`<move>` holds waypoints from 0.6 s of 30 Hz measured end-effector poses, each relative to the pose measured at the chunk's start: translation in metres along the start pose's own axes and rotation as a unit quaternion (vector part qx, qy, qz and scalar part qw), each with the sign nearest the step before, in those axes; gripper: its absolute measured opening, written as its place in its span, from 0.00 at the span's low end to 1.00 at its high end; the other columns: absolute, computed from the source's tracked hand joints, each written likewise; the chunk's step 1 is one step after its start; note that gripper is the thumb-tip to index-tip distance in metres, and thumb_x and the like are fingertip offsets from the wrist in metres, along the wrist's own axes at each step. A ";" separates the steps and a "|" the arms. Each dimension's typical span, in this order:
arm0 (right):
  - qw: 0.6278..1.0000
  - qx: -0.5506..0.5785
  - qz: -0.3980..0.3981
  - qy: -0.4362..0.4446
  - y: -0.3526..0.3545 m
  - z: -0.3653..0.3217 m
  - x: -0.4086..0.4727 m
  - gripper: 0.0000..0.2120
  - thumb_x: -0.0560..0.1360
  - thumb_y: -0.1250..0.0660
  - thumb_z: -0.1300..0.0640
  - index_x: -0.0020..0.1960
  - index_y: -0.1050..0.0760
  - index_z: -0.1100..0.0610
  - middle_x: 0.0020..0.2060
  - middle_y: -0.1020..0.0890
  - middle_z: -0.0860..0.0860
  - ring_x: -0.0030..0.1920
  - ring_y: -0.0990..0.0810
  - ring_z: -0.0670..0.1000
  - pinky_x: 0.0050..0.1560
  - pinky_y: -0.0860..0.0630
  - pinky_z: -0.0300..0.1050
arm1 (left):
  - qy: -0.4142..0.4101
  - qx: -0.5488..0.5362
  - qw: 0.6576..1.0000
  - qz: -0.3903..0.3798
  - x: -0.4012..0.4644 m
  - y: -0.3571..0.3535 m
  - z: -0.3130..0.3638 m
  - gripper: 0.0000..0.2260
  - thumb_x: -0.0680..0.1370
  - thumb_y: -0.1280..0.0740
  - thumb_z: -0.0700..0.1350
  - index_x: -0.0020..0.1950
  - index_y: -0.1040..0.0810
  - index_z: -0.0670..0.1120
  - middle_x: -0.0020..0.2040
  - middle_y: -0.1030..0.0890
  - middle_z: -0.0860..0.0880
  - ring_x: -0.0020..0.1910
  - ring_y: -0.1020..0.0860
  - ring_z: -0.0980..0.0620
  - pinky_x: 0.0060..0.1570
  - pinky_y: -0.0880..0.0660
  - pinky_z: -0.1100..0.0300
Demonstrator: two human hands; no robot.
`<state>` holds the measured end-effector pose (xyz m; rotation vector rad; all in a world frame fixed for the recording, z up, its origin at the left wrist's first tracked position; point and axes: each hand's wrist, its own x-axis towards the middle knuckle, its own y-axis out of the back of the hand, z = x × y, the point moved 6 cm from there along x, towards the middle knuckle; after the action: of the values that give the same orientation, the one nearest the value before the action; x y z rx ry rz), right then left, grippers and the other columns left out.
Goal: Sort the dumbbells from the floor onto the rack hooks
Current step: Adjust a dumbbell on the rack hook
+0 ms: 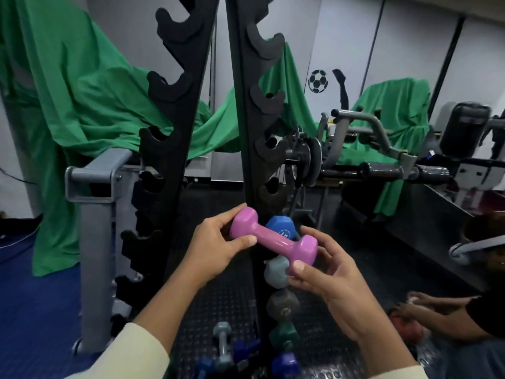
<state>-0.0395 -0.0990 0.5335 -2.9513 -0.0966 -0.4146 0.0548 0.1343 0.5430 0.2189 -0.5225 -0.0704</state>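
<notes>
A pink dumbbell [273, 239] is held level in front of the black rack [246, 127], just below its lowest free hooks. My left hand [216, 247] grips its left head and my right hand [328, 272] grips its right head. On the right upright's lower hooks hang a blue dumbbell [280, 227], a light grey dumbbell [276, 272], a brown dumbbell [282, 303], a green dumbbell [284, 336] and a purple dumbbell [285, 363]. A small grey dumbbell [222, 343] and a dark blue dumbbell [244, 348] lie on the floor at the rack's foot.
The rack's left upright [164, 149] and upper hooks are bare. A grey metal frame [95, 214] stands to the left, green cloth [82, 91] behind. A weight machine [355, 154] sits to the right. Another person's hands [418, 307] work low on the right.
</notes>
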 end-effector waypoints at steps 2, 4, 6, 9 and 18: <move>1.000 0.002 0.003 0.002 0.001 -0.008 -0.001 0.29 0.69 0.20 0.63 0.67 0.19 0.47 0.63 0.18 0.60 0.59 0.16 0.70 0.55 0.16 0.62 | -0.010 -0.026 1.000 -0.001 0.008 -0.003 0.007 0.35 0.66 0.16 0.52 0.72 0.21 0.58 0.64 0.16 0.57 0.65 0.19 0.56 0.70 0.25 0.48; 0.999 0.028 0.028 0.007 0.000 -0.013 -0.004 0.26 0.69 0.20 0.61 0.65 0.18 0.49 0.62 0.18 0.63 0.59 0.17 0.70 0.53 0.15 0.60 | -0.014 -0.047 0.999 0.010 0.014 -0.007 0.013 0.32 0.68 0.16 0.46 0.70 0.19 0.56 0.62 0.15 0.55 0.62 0.17 0.54 0.68 0.23 0.47; 0.996 0.060 0.069 0.020 -0.001 -0.012 -0.006 0.24 0.69 0.20 0.59 0.64 0.18 0.51 0.61 0.18 0.63 0.59 0.15 0.67 0.52 0.14 0.59 | -0.024 -0.053 0.998 0.024 0.019 -0.014 0.021 0.29 0.70 0.17 0.45 0.69 0.19 0.56 0.62 0.15 0.54 0.60 0.16 0.54 0.66 0.21 0.48; 0.988 0.089 0.119 0.044 -0.005 -0.012 -0.010 0.24 0.70 0.22 0.60 0.65 0.19 0.52 0.60 0.17 0.62 0.57 0.14 0.65 0.50 0.14 0.57 | -0.050 -0.051 0.996 0.050 0.023 -0.026 0.035 0.27 0.72 0.18 0.43 0.69 0.19 0.55 0.62 0.16 0.53 0.59 0.16 0.57 0.62 0.20 0.57; 0.967 0.104 0.206 0.110 -0.006 -0.031 -0.006 0.25 0.71 0.23 0.59 0.67 0.23 0.55 0.56 0.17 0.59 0.49 0.12 0.56 0.48 0.14 0.49 | -0.029 0.056 0.983 0.171 0.039 -0.021 0.018 0.37 0.73 0.20 0.51 0.78 0.34 0.53 0.72 0.33 0.50 0.68 0.26 0.52 0.66 0.24 0.56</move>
<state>-0.0542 -0.0986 0.5621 -2.6021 0.4612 -0.6185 0.0795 0.1055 0.5726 0.2340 -0.6173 0.2884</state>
